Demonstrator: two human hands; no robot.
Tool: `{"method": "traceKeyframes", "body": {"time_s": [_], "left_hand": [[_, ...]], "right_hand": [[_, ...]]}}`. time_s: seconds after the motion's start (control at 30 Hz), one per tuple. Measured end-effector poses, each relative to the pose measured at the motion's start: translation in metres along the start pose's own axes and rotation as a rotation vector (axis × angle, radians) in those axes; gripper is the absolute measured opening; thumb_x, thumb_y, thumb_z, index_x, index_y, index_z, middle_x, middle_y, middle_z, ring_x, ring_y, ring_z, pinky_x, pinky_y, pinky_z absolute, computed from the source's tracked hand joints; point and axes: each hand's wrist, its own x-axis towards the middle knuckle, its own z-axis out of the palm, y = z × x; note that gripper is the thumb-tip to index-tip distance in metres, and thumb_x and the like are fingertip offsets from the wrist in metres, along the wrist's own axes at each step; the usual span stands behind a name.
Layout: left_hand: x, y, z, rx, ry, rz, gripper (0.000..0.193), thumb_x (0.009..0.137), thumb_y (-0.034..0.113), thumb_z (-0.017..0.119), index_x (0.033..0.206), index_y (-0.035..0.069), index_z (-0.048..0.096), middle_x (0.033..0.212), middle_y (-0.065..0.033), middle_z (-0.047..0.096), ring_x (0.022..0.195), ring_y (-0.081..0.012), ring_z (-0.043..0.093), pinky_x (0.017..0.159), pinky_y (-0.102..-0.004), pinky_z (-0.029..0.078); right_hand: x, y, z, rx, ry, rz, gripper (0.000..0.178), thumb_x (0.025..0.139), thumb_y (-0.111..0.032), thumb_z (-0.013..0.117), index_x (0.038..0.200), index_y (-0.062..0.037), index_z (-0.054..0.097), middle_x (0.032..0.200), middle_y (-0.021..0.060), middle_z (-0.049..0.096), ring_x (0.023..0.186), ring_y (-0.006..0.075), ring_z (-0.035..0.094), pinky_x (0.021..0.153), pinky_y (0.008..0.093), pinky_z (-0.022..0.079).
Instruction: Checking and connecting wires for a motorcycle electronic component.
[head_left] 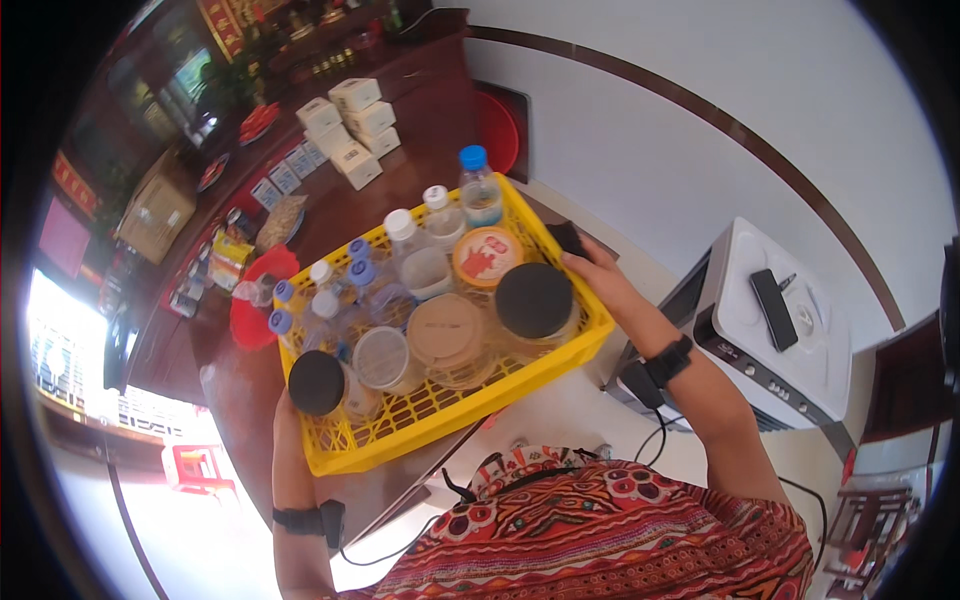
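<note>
Crate (560, 360), yellow plastic lattice, carried level above dark wooden bench (400, 190). Left hand (285, 410) at near-left corner, right hand (600, 275) at far-right rim; fingers of both wrapped over crate edges. Contents: blue-capped bottles (330, 310), black-lidded jars (535, 300), tan-lidded tub (445, 330), all loose and upright. Best kept flat, both grips even, lowered slowly to prevent toppling.

The left hand (284, 412) is mostly hidden behind the yellow crate (420, 410); its grip cannot be made out. Behind the crate's far corner, the right hand (597, 272) hides its fingertips.
</note>
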Motion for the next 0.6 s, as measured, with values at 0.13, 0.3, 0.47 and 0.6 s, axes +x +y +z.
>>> {"method": "traceKeyframes", "body": {"time_s": [0.13,0.3,0.47,0.6], "left_hand": [[-0.01,0.003,0.0,-0.011,0.016,-0.006,0.042,0.098,0.039,0.049,0.12,0.005,0.059,0.109,-0.0089,0.067,0.104,-0.0233,0.062,0.089,-0.0386,0.051],[-0.01,0.003,0.003,-0.014,0.028,-0.027,0.043,0.098,0.04,0.049,0.121,0.005,0.059,0.11,-0.0087,0.066,0.106,-0.0231,0.061,0.09,-0.0387,0.051],[-0.002,-0.002,0.01,-0.018,0.017,-0.05,0.043,0.098,0.041,0.049,0.121,0.005,0.058,0.11,-0.0085,0.066,0.108,-0.0229,0.06,0.092,-0.0389,0.05],[0.004,0.004,0.019,-0.017,0.003,-0.043,0.044,0.098,0.041,0.048,0.121,0.005,0.058,0.111,-0.0083,0.066,0.11,-0.0227,0.059,0.093,-0.0391,0.049]], "right_hand": [[0.004,-0.02,0.01,0.03,-0.009,0.021,0.042,0.095,-0.019,0.059,0.134,-0.0052,0.049,0.116,0.005,0.06,0.1,0.0124,0.058,0.086,0.0274,0.049],[0.003,-0.034,0.01,0.01,-0.016,0.028,0.045,0.096,-0.022,0.058,0.136,-0.0038,0.047,0.121,0.0047,0.059,0.107,0.0127,0.055,0.093,0.0277,0.045],[0.004,-0.044,0.004,-0.091,0.034,0.017,0.044,0.096,-0.021,0.059,0.134,-0.0023,0.049,0.12,0.0063,0.06,0.107,0.0129,0.055,0.093,0.0281,0.045],[0.014,-0.037,-0.013,-0.343,0.046,-0.183,0.04,0.093,-0.019,0.06,0.128,-0.0023,0.054,0.12,0.0117,0.062,0.105,0.0196,0.059,0.093,0.0331,0.047]]}}
